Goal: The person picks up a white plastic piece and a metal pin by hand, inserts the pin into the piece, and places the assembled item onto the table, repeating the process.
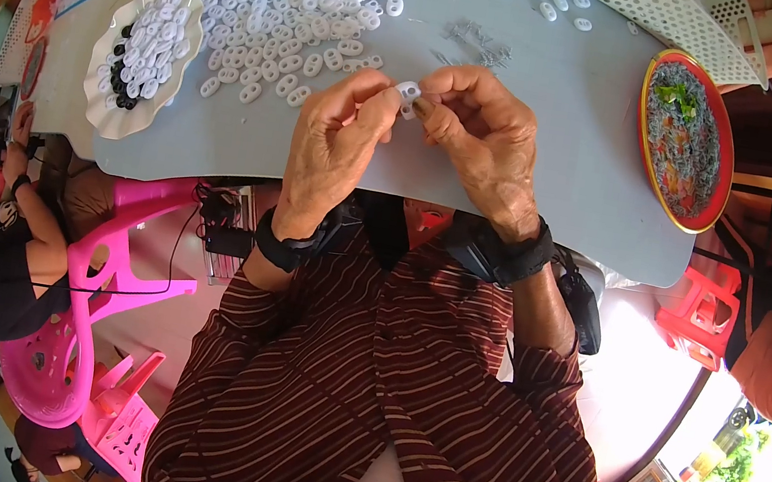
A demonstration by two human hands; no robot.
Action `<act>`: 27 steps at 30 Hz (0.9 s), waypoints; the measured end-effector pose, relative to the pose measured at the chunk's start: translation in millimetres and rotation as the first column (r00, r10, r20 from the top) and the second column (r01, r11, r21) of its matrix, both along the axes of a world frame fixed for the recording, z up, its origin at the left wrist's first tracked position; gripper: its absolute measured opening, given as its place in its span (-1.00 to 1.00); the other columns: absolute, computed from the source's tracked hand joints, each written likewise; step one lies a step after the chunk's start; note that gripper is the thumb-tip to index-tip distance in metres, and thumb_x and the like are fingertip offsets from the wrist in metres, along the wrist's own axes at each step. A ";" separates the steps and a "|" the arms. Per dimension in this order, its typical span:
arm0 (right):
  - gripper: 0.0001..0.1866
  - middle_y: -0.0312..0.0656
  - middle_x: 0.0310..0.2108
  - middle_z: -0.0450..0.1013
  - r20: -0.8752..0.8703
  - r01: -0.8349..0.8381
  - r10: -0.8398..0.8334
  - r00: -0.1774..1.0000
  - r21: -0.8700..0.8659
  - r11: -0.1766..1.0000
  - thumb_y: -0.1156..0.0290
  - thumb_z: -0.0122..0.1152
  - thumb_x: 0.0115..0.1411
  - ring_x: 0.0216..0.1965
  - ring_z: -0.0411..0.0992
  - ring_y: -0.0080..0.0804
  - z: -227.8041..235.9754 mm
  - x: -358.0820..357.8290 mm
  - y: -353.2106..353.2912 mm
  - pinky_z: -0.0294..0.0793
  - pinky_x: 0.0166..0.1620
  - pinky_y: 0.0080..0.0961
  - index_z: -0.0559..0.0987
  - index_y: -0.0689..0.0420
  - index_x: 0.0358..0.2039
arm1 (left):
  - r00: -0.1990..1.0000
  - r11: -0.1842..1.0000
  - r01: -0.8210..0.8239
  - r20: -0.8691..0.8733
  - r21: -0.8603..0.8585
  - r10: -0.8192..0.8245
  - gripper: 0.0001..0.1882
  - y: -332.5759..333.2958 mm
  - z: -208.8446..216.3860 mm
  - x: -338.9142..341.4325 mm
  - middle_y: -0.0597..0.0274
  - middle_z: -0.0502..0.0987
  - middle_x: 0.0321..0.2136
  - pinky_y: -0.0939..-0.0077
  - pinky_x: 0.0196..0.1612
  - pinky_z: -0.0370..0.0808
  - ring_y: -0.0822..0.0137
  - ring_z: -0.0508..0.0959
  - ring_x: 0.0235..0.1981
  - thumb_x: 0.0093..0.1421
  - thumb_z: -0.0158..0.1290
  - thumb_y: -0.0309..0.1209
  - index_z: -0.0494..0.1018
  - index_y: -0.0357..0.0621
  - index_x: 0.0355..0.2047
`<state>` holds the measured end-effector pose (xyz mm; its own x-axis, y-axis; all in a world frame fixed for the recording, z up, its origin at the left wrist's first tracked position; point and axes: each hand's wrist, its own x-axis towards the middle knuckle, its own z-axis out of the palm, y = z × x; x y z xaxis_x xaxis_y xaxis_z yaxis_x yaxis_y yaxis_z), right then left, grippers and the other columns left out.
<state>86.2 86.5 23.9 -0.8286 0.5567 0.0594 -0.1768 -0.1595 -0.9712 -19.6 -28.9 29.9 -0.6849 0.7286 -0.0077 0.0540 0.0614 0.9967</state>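
Between my two hands, above the near part of the grey table point(561, 158), is a small white oval plastic piece with two holes point(408, 90). My left hand point(340, 133) pinches it from the left, thumb against forefinger. From the right, my right hand point(483, 140) grips it with thumb and fingertips; anything smaller in those fingers is hidden. Many similar white oval pieces point(311, 12) lie spread over the table beyond my left hand. A small heap of thin metal pins or springs point(478, 44) lies just past my right hand; their exact kind is too small to tell.
A cream scalloped dish point(96, 84) at the left holds white pieces and some black ones. At the right, a red-rimmed plate point(716, 197) is filled with small grey metal parts. A white perforated basket point(674, 19) stands at the far right. Another person point(25, 255) sits at the left by pink chairs point(90, 295).
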 end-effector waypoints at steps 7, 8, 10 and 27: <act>-0.86 -0.32 -0.43 0.45 -0.019 -0.003 0.003 1.000 0.002 1.000 0.64 0.11 0.16 -0.42 0.36 -0.68 -1.2 -0.1 0.3 0.41 -0.32 -0.72 0.49 0.27 -0.23 | 0.997 0.999 0.041 -0.065 -0.036 -0.044 -0.81 -0.3 2.0 -1.6 0.42 0.26 -0.69 0.68 -0.57 0.15 0.63 0.21 -0.62 0.20 -0.07 -0.39 0.38 -0.28 -0.46; -0.85 -0.32 -0.43 0.45 -0.018 0.000 0.001 1.000 0.015 1.000 0.63 0.12 0.17 -0.42 0.37 -0.68 -1.4 -0.8 0.3 0.41 -0.32 -0.72 0.49 0.26 -0.23 | 0.996 0.997 0.048 -0.077 -0.065 -0.053 -0.81 -1.1 2.9 -2.1 0.41 0.26 -0.69 0.67 -0.57 0.16 0.62 0.22 -0.62 0.20 -0.07 -0.39 0.38 -0.29 -0.46; -0.85 -0.31 -0.43 0.46 -0.017 -0.001 0.001 1.000 0.029 1.000 0.63 0.12 0.17 -0.42 0.37 -0.67 -1.3 -1.4 0.1 0.41 -0.32 -0.72 0.49 0.26 -0.23 | 0.996 0.998 0.046 -0.076 -0.033 -0.049 -0.80 0.8 1.4 -0.3 0.40 0.26 -0.69 0.66 -0.56 0.17 0.61 0.22 -0.62 0.20 -0.08 -0.38 0.37 -0.29 -0.46; -0.70 -0.30 -0.48 0.50 0.053 0.004 -0.025 0.998 0.363 0.932 0.51 0.33 0.02 -0.47 0.43 -0.65 -7.4 -1.7 -5.6 0.44 -0.38 -0.67 0.50 0.21 -0.21 | 0.987 0.997 0.072 -0.144 0.041 -0.065 -0.81 1.0 -7.0 -4.9 0.42 0.19 -0.67 0.62 -0.56 0.14 0.60 0.15 -0.59 0.18 -0.13 -0.43 0.33 -0.28 -0.52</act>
